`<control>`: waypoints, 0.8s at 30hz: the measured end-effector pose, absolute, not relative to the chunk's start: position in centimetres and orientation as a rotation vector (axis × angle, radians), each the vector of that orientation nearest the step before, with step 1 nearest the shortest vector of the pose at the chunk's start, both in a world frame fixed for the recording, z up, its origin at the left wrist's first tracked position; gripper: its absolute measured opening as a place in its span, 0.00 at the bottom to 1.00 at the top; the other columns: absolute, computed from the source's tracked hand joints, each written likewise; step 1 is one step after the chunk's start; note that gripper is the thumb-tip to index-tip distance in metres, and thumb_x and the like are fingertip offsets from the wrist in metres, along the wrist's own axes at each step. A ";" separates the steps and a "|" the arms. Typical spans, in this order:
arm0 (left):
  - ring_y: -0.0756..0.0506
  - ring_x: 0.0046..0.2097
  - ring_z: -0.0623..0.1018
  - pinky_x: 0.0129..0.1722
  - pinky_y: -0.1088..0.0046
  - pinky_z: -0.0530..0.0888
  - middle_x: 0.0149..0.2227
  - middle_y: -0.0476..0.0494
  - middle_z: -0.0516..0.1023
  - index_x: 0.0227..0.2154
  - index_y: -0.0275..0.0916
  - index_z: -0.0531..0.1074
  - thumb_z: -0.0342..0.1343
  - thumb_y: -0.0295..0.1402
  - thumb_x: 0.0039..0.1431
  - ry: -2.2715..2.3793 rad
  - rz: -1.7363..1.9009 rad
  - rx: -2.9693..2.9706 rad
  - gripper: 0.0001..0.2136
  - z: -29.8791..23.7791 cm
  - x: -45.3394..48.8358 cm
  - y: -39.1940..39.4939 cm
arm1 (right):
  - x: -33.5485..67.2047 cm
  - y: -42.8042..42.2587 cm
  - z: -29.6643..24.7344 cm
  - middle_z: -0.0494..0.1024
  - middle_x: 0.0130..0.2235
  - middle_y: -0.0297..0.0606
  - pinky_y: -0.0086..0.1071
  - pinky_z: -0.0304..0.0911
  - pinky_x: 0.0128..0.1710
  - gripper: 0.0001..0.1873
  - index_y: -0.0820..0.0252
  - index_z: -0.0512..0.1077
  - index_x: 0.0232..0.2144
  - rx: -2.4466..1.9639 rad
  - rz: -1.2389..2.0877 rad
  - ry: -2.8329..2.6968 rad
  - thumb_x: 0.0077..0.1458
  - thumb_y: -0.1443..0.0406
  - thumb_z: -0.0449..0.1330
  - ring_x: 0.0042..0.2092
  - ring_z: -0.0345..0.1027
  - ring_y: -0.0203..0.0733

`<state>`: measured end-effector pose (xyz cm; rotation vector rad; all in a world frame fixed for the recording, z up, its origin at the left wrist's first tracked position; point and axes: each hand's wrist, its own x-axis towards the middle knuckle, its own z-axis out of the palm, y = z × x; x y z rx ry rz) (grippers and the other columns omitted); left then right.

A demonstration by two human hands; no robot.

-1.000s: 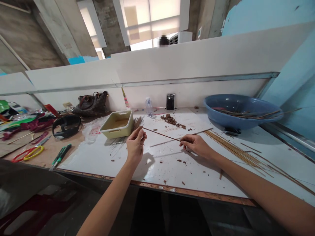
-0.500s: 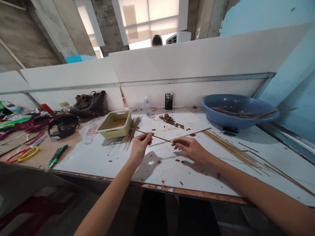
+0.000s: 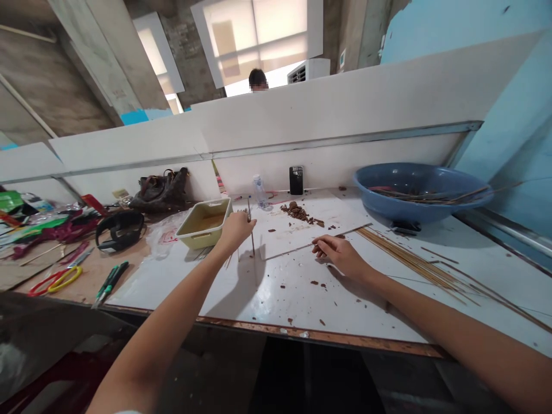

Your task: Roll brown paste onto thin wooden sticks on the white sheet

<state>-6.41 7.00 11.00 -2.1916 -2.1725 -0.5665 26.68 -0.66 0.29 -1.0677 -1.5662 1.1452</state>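
Note:
My left hand is closed beside the yellow-green tub, over a bundle of thin sticks mostly hidden beneath it. A thin brown stick stands nearly upright in its fingers. My right hand rests low over the white board, fingers curled in; whatever they hold, if anything, is hidden. Under its fingertips runs a long thin grey strip. Beyond lies a pile of brown crumbly lumps. A fan of tan sticks spreads to the right of that hand.
A blue basin with sticks in it stands at the back right. A clear bottle and a black phone are near the partition. Scissors, cutters and a dark bag lie left. Brown crumbs dot the board.
My left hand has moved left to the tub, carrying the brown stick, which has turned from slanting to nearly upright. My right hand has let go of that stick and its fingers have curled.

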 end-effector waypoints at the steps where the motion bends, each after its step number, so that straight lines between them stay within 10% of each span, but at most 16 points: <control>1: 0.34 0.40 0.83 0.42 0.64 0.74 0.32 0.32 0.84 0.31 0.37 0.81 0.64 0.37 0.67 -2.224 -0.444 -2.114 0.11 11.1 -6.7 7.7 | 26.7 -0.6 0.2 0.84 0.40 0.44 0.42 0.80 0.44 0.24 0.55 0.79 0.40 -1.068 1.143 -1.574 0.65 0.41 0.65 0.42 0.79 0.48; 10: 0.33 0.53 0.86 0.50 0.62 0.77 0.52 0.22 0.85 0.62 0.31 0.75 0.49 0.27 0.75 -2.148 -0.233 -2.105 0.19 8.0 -2.9 9.6 | 27.2 -0.1 -0.3 0.86 0.41 0.43 0.42 0.77 0.44 0.19 0.54 0.80 0.44 -1.112 0.994 -1.712 0.70 0.47 0.60 0.40 0.82 0.49; 24: 0.36 0.47 0.87 0.47 0.64 0.74 0.45 0.35 0.89 0.62 0.41 0.79 0.50 0.37 0.78 -1.804 -0.522 -2.589 0.18 2.2 2.1 8.8 | 37.8 5.1 1.3 0.84 0.48 0.57 0.41 0.66 0.41 0.17 0.61 0.83 0.41 -2.102 0.018 -2.013 0.71 0.58 0.57 0.47 0.79 0.57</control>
